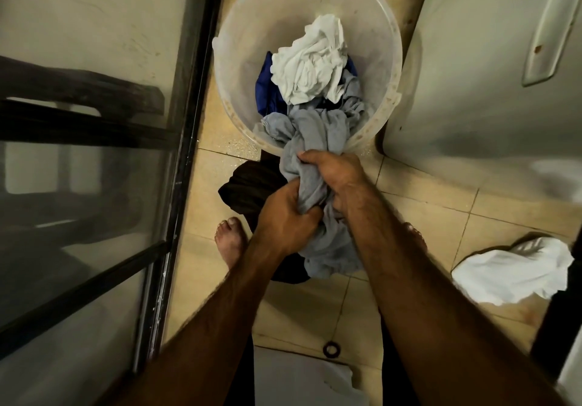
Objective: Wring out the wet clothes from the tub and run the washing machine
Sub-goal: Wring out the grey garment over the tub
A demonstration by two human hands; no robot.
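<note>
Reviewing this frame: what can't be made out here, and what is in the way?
Head view only:
- Tub bottom and any water: covered by the white cloth, blue garment and grey garment.
- What the grey garment is: bunched between left hand and right hand.
- Dark cloth on the floor: mostly behind the hands.
- Washing machine: cut by the right edge; no controls visible.
- Behind the glass door: murky reflections.

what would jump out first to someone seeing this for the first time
Both hands at centre, the left hand and right hand, clench a grey cloth trailing out of the translucent tub above them. Inside the tub, a bright white garment sits on top of a blue one.
</note>
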